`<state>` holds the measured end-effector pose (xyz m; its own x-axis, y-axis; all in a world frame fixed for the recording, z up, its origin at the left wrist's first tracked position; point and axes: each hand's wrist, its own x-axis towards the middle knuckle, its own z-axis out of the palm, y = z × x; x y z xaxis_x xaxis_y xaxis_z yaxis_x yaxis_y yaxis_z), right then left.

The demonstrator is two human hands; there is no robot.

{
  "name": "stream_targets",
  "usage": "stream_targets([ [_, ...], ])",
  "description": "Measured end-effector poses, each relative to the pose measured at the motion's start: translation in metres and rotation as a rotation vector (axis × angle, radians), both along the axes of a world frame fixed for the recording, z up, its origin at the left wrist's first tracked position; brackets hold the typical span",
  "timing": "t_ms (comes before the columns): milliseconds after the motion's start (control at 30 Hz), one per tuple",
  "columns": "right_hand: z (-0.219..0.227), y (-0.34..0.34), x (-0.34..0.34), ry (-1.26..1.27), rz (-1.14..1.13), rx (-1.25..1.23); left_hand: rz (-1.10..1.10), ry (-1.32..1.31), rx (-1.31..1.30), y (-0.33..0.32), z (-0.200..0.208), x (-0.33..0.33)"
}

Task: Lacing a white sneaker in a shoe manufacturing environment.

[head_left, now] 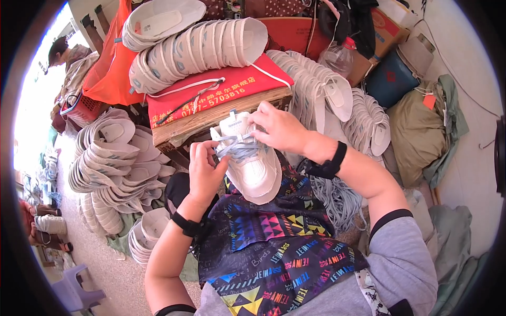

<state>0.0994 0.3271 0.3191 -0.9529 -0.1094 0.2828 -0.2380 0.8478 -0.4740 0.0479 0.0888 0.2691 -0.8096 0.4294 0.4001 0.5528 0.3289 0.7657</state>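
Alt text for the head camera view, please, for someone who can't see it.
A bare left hand and right hand hold a white fabric shoe upper with pale blue-grey laces over a dark, multicoloured apron. Ahead, a row of nested white uppers lies on a red sheet over a wooden tabletop, with more stacks left and right.

You wear a lavender-grey shirt [406, 253], its short sleeves edged with black cuffs [389, 221]. Over it lies your dark apron [232, 260], printed with multicoloured lettering and triangles; a white strap [370, 292] with dark figures runs at your right side. Your left hand [204, 171] and right hand [282, 128] are bare. A black left wristband [186, 225] and bulkier black right wristband [327, 166] encircle your wrists.
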Motion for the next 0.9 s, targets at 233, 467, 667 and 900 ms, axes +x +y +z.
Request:
stream_targets([
  [233,-0.006,-0.010,-0.007,-0.087,0.001,0.059,0.030,-0.437,0.250,-0.002,-0.014,-0.005],
  [467,-0.001,-0.010,0.004,0.046,0.015,0.161,-0.341,-0.788,0.261,-0.007,0.012,-0.013],
  [667,0.008,0.003,0.008,0.131,-0.069,0.328,-0.204,-0.689,0.163,0.001,-0.005,-0.025],
  [900,0.005,0.037,0.016,0.218,-0.249,0.096,-0.046,-0.476,0.458,0.007,-0.017,-0.022],
])
